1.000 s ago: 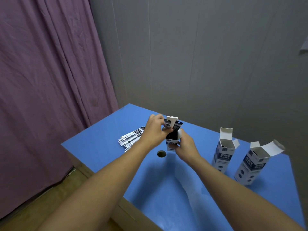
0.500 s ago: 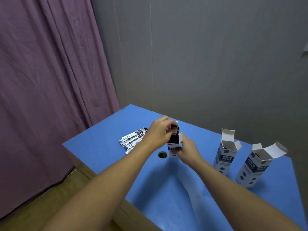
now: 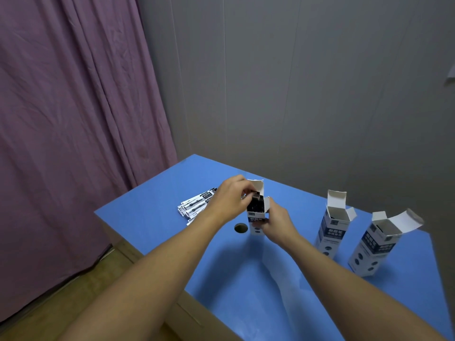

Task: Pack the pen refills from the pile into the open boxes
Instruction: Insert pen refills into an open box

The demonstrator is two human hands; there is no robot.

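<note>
While my left hand [image 3: 230, 200] pinches refills [image 3: 256, 203] into the box [image 3: 257, 217] my right hand [image 3: 275, 221] grips, pile [image 3: 194, 205] lies left; next, seat them fully.

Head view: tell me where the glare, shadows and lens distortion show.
Head view: a pale streak of glare crosses the blue table between the forearms; soft shadows fall on the table under both arms; wide-angle stretch bends the wall seams and leans the rightmost open box outward; the left hand at the held box is slightly soft, and the box print is too small to read.
</note>
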